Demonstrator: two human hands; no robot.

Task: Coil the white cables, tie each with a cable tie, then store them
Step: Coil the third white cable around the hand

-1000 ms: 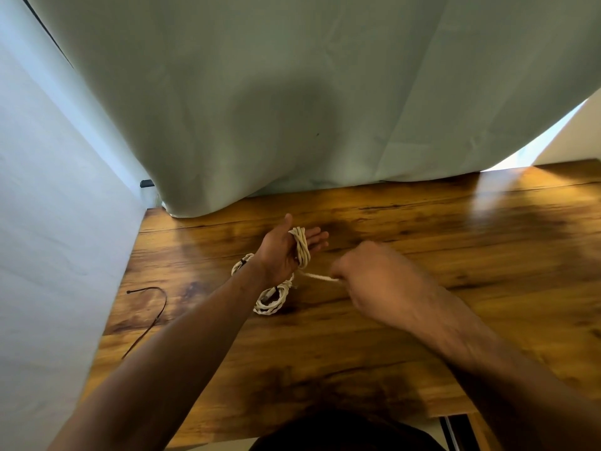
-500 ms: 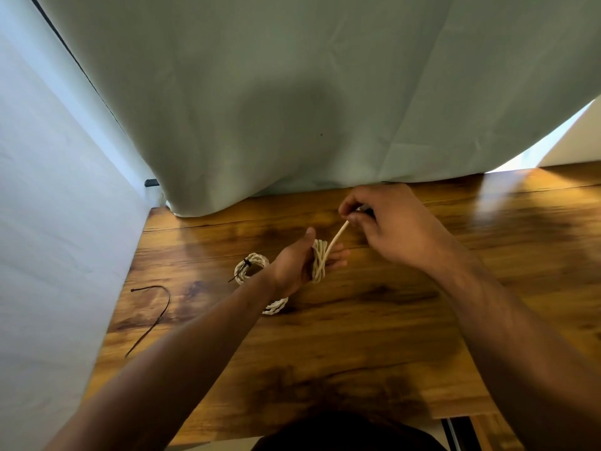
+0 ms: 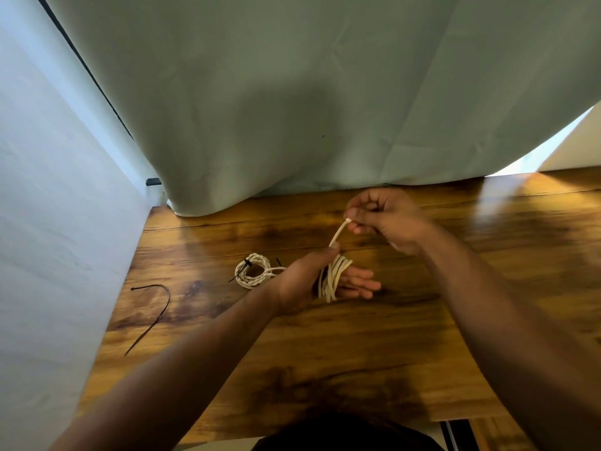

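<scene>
Right, the left hand (image 3: 312, 278) is out over the middle of the wooden table (image 3: 357, 353), fingers stretched flat and straight. The white cable (image 3: 331, 278) is wound round them in several loops. Nothing is clenched there: the loops simply sit on the straight fingers, and the thumb tip touches the strand where it leaves the bundle. That strand runs up and away to the right hand (image 3: 387, 219), which is raised nearer the curtain (image 3: 292, 92) and pinches the very end of the cable between thumb and forefinger, the other fingers curled in.

Just to the left of the left wrist, a tied coil (image 3: 252, 271) lies flat on the wood. It has a black tie (image 3: 247, 263) cinched round it, tail sticking out. Well apart, near the table's left edge, a loose cable tie (image 3: 156, 310) lies in a long curve, untouched.
</scene>
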